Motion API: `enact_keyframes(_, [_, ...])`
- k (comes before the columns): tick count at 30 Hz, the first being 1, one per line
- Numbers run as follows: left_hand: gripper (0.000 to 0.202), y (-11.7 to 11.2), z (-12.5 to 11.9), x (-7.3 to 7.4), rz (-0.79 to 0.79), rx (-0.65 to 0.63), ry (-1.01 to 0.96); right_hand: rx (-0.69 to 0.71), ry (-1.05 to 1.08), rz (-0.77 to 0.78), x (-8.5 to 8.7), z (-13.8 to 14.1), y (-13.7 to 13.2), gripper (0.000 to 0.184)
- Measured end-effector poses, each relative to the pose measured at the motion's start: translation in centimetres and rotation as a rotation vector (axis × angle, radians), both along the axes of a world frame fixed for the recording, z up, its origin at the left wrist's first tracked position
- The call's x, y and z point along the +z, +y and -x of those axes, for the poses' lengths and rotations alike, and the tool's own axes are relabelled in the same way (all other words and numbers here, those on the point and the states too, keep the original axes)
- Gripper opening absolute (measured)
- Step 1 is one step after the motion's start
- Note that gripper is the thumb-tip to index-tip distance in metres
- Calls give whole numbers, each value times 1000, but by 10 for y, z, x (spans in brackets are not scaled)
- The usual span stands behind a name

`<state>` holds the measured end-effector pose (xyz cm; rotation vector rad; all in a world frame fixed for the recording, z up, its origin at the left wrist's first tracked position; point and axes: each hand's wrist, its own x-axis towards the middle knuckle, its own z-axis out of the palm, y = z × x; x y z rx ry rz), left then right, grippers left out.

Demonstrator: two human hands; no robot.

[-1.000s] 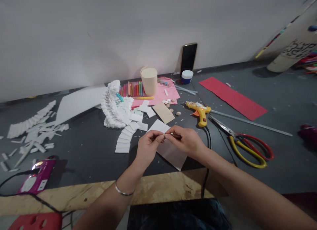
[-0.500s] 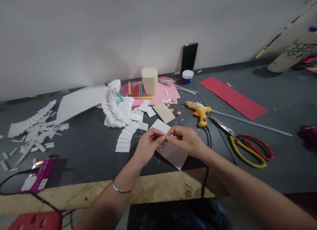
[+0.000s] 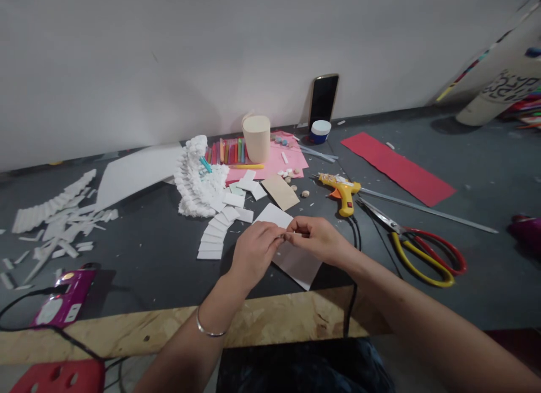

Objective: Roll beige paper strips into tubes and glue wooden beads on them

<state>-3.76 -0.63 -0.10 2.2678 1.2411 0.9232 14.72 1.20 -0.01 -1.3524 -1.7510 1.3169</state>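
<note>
My left hand [image 3: 257, 249] and my right hand [image 3: 316, 241] meet fingertip to fingertip above a white sheet [image 3: 296, 264]. A small pale strip [image 3: 298, 234] shows between the pinched fingers of my right hand; its kind is too small to make out. The fingers of my left hand are closed at its other end, hiding most of it. Just left of them, a curved row of white rectangular pieces [image 3: 213, 235] lies on the dark table. Behind the hands is a tan card [image 3: 280, 192], with several small beige balls [image 3: 305, 194] beside it.
A yellow glue gun [image 3: 342, 193] and large scissors [image 3: 412, 243] with red and yellow handles lie to the right. Further back are a red strip [image 3: 397, 167], a cream cup [image 3: 257, 139] and a leaning phone [image 3: 323, 101]. White scraps [image 3: 59, 229] cover the left.
My left hand has rolled over, so its back now faces up and its fingers cover more of the small strip. My right hand has barely moved.
</note>
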Motion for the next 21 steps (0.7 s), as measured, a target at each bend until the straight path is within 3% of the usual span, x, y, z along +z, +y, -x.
enact_keyframes(4, [15, 0, 0, 0, -24, 70, -63, 19, 100, 107, 5, -1, 1, 22])
enact_keyframes(12, [13, -2, -5, 7, 138, 130, -393, 167, 348, 377, 10, -10, 3, 34])
enact_keyframes(21, [14, -2, -9, -6, 325, 146, -632, 201, 497, 520, 8, -6, 1, 37])
